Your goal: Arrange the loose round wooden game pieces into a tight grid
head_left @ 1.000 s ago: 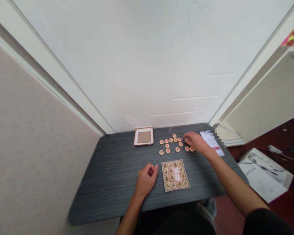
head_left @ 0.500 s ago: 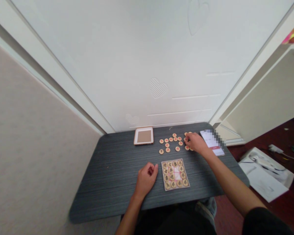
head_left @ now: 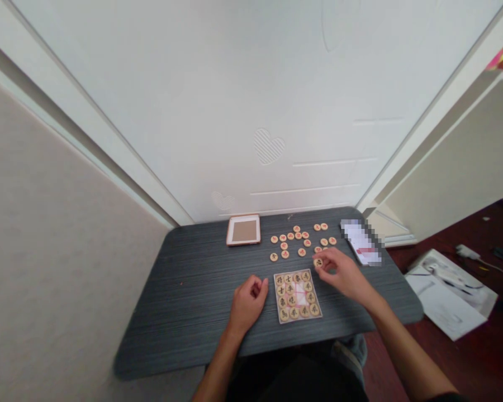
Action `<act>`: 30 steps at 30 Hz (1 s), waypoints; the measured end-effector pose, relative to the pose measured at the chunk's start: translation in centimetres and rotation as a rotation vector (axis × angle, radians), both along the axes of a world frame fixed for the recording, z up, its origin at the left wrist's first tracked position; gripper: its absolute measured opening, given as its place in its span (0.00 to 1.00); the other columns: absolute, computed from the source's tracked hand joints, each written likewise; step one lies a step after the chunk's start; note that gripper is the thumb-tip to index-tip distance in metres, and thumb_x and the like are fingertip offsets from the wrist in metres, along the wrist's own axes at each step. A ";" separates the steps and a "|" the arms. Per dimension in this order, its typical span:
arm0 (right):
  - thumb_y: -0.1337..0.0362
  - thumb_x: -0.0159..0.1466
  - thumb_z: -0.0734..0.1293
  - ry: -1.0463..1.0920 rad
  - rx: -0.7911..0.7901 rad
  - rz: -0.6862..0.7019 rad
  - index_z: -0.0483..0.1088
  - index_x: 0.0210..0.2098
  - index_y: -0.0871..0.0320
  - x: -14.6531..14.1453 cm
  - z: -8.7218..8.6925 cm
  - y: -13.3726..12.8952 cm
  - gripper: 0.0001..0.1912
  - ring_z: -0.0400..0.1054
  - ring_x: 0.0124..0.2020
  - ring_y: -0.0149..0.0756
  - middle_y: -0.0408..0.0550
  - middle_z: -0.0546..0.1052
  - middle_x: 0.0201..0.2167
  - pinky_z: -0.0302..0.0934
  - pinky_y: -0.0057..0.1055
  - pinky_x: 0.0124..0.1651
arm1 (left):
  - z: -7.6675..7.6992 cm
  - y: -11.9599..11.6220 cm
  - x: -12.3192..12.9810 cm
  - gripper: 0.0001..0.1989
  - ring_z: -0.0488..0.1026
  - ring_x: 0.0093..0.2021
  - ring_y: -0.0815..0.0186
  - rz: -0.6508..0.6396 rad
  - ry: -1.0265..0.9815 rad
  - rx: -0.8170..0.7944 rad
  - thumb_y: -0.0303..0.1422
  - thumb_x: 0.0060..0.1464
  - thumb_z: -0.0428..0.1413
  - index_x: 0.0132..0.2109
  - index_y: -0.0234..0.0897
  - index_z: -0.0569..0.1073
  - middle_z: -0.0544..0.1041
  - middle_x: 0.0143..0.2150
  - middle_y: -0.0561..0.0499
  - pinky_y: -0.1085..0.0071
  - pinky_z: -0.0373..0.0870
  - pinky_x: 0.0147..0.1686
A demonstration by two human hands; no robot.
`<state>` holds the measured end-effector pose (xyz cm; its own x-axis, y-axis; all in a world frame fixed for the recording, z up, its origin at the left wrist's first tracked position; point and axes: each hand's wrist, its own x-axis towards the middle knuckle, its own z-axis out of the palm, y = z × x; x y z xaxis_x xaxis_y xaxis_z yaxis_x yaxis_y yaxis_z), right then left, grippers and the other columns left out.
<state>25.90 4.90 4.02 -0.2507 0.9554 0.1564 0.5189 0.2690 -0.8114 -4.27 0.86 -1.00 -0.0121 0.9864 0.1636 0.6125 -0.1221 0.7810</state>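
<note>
Between the fingertips of my right hand [head_left: 339,273] is a round xiangqi piece [head_left: 317,262] with a black character, held just beyond the right corner of a square box [head_left: 281,321]. Black-lettered pieces line the box around its edges, and part of its pale, pink-marked bottom shows in the middle. My left hand [head_left: 248,304] rests on the table left of the box, its fingers curled; nothing shows in them. Behind the box lie several loose red-lettered pieces [head_left: 298,235], and one dark-lettered piece [head_left: 274,257] sits at their left end.
A dark wood-grain table [head_left: 180,296] stands against a white panel with embossed hearts [head_left: 269,146]. A box lid [head_left: 243,230] with a brown middle lies at the back. Right of the pieces is a phone [head_left: 362,245]. An open white carton [head_left: 452,296] sits on the red floor.
My right hand has come back toward the box from the loose pieces at the right, carrying a black-lettered piece. My left hand has stayed beside the box.
</note>
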 end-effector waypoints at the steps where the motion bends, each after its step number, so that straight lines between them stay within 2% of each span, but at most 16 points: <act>1: 0.63 0.64 0.68 0.029 -0.031 0.005 0.74 0.48 0.53 -0.3 -0.1 -0.8 0.13 0.73 0.34 0.34 0.46 0.77 0.40 0.71 0.32 0.41 | 0.0 0.0 0.0 0.18 0.66 0.21 0.70 0.001 0.000 0.002 0.43 0.62 0.55 0.27 0.40 0.66 0.68 0.21 0.57 0.75 0.61 0.26; 6: 0.60 0.66 0.67 0.081 -0.153 0.042 0.75 0.46 0.52 -2.1 -0.7 -3.1 0.09 0.75 0.37 0.37 0.46 0.80 0.39 0.71 0.34 0.44 | -0.1 -0.1 0.0 0.18 0.67 0.21 0.70 0.011 -0.009 0.001 0.43 0.62 0.55 0.27 0.40 0.66 0.69 0.21 0.57 0.75 0.62 0.25; 12: 0.58 0.69 0.65 0.073 -0.126 0.027 0.77 0.50 0.51 -3.4 -1.4 -4.0 0.13 0.75 0.37 0.36 0.48 0.79 0.43 0.70 0.33 0.41 | 0.0 0.0 0.1 0.18 0.67 0.21 0.70 0.010 -0.014 0.005 0.43 0.62 0.55 0.27 0.40 0.66 0.69 0.20 0.58 0.75 0.62 0.24; 18: 0.60 0.71 0.62 0.035 -0.058 0.034 0.77 0.50 0.50 -3.8 -2.0 -4.2 0.13 0.74 0.47 0.40 0.49 0.79 0.46 0.68 0.37 0.53 | -0.1 0.0 0.0 0.17 0.67 0.21 0.71 0.008 -0.006 0.015 0.42 0.62 0.55 0.27 0.40 0.66 0.69 0.21 0.57 0.75 0.62 0.24; 21: 0.60 0.70 0.64 0.112 -0.124 -0.001 0.73 0.51 0.52 -4.2 -2.6 -4.3 0.13 0.75 0.43 0.39 0.49 0.79 0.44 0.70 0.36 0.50 | -0.1 0.0 0.0 0.17 0.67 0.22 0.70 0.006 0.005 0.015 0.42 0.63 0.55 0.27 0.40 0.66 0.70 0.21 0.57 0.75 0.62 0.24; 25: 0.60 0.67 0.66 0.207 -0.214 -0.032 0.72 0.47 0.53 -4.5 -3.3 -4.3 0.09 0.77 0.39 0.37 0.47 0.81 0.41 0.73 0.34 0.45 | -0.1 0.0 0.0 0.18 0.67 0.21 0.70 0.009 0.003 0.015 0.43 0.63 0.55 0.27 0.40 0.66 0.69 0.21 0.57 0.75 0.62 0.25; 30: 0.61 0.67 0.66 0.135 -0.166 -0.023 0.75 0.48 0.53 -4.5 -2.9 -4.3 0.11 0.77 0.39 0.38 0.48 0.80 0.43 0.72 0.35 0.46 | -0.3 0.0 0.0 0.18 0.67 0.21 0.70 0.006 0.001 0.015 0.43 0.63 0.55 0.27 0.40 0.65 0.68 0.21 0.58 0.75 0.62 0.24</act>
<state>21.43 0.60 1.08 -0.2161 0.9760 0.0270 0.4071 0.1153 -0.9061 -4.23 0.82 -1.26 -0.0178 0.9838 0.1786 0.6144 -0.1302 0.7782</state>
